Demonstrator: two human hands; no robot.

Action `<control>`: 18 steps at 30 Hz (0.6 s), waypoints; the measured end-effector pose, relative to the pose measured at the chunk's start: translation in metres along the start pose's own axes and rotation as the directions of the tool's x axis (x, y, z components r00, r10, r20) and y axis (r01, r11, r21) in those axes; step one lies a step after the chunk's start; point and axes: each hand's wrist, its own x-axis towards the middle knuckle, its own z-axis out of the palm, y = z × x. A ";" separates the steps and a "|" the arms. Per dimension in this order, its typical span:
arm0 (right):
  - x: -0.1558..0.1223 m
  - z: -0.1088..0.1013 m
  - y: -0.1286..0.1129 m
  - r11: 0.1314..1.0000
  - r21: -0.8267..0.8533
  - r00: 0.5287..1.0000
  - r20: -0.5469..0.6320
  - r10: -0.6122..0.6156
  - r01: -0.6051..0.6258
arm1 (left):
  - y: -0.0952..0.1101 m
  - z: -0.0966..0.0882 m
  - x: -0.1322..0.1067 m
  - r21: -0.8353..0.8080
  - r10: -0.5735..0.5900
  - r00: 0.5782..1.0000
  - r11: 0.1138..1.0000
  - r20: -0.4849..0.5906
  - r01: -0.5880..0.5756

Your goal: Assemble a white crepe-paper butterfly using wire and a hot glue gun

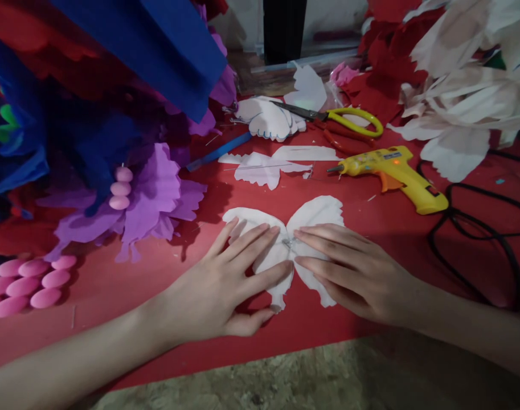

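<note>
Nearest the viewer, the left hand point(225, 285) and the right hand point(353, 273) lie palm-down on a pair of white scallop-edged wing cutouts point(317, 212) spread on the red-covered table point(114, 296). Each hand's grip is fully open and closed around nothing. The fingers are stretched flat and only press on the sheet. The left hand's fingertips point(273, 231) and the right hand's fingertips point(300, 233) nearly meet at the middle seam where the two wings join. The wings fan out toward twelve o'clock beyond the fingers.

At nine o'clock from the hands, near the table's left edge, lies a cluster of pink oval beads point(29, 282). At ten o'clock a purple crinkled paper flower point(157, 199) spreads out, with a short stack of pink beads point(120, 188) against it.

At two o'clock a yellow plastic glue gun point(392, 171) lies on its side, nozzle toward nine o'clock. Its black cable point(477, 233) loops at three o'clock. At twelve o'clock, just beyond the pressed wings, lies a second white wing pair point(268, 168). Farther that way is a stack of white cutouts point(270, 119), with yellow-handled scissors point(349, 117) beside it at one o'clock.

Farthest back, a blue folded sheet point(157, 45) hangs at eleven o'clock. A heap of red and white paper petals point(456, 85) fills two o'clock.
</note>
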 end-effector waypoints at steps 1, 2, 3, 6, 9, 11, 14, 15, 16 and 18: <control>0.000 0.000 0.000 1.000 0.003 1.000 0.010 0.000 0.000 | 0.000 0.000 0.000 0.000 0.002 1.000 1.000 0.002 -0.002; 0.000 0.000 0.001 1.000 0.004 1.000 0.014 0.003 -0.003 | 0.000 0.000 0.000 -0.002 0.004 1.000 1.000 0.002 -0.004; 0.000 0.000 0.001 1.000 0.003 1.000 0.024 0.004 -0.004 | 0.000 0.000 0.000 -0.004 0.004 1.000 1.000 0.002 -0.004; 0.001 -0.003 0.001 1.000 -0.017 0.998 0.064 -0.006 0.007 | 0.000 0.001 -0.001 -0.006 0.003 1.000 1.000 0.013 -0.003; 0.003 -0.006 0.000 1.000 -0.027 0.997 0.073 -0.012 0.014 | 0.000 0.001 -0.001 0.000 0.003 1.000 1.000 0.017 -0.003; 0.004 -0.007 0.000 0.999 -0.030 0.997 0.073 -0.013 0.015 | -0.001 0.001 -0.001 0.001 0.000 1.000 1.000 0.010 0.000; 0.005 -0.008 0.000 0.999 -0.040 0.996 0.083 -0.015 0.019 | 0.000 0.002 -0.001 -0.004 -0.009 1.000 1.000 0.002 0.009; 0.005 -0.008 0.000 0.999 -0.041 0.997 0.080 -0.010 0.014 | 0.000 0.003 -0.001 -0.006 -0.010 1.000 1.000 -0.002 0.010; 0.006 -0.009 0.000 0.999 -0.042 0.997 0.079 -0.006 0.009 | 0.000 0.003 -0.001 -0.007 -0.010 1.000 1.000 -0.004 0.010; 0.006 -0.009 0.000 0.999 -0.040 0.997 0.080 0.000 0.003 | 0.000 0.003 -0.001 -0.009 -0.006 1.000 1.000 -0.005 0.006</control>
